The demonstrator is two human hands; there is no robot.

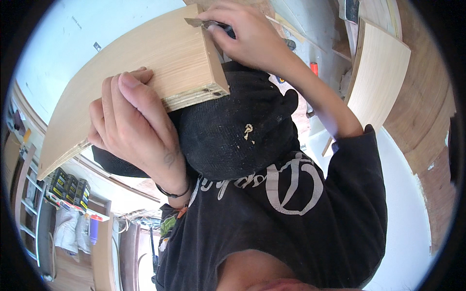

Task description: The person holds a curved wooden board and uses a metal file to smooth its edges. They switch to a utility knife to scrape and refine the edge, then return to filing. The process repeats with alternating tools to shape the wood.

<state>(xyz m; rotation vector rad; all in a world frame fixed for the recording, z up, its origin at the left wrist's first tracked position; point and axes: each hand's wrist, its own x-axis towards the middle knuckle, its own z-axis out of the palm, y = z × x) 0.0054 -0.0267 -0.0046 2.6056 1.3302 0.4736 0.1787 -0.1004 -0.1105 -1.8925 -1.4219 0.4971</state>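
Note:
Across my lap lies a long plywood board (145,53) with a pale wood-grain face and raw layered plies along its near edge. My left hand (133,109) is wrapped over that near edge, thumb on top, and grips it. At the board's far right end, my right hand (252,36) is closed round the dark handle of a knife (195,22). Its short metal blade touches or nearly touches the top of the board's narrow end face, by the far corner. The rest of the handle is hidden in my fingers. Under the board are my black-clad knees (238,126), flecked with shavings.
A pale curved-looking panel (378,72) stands at the right beside brown wood sheeting (427,97). Low on the left are black and yellow boxes (70,186), a white plastic bag (66,228) and a purple container (94,230). Something red (314,68) stands beyond my right forearm.

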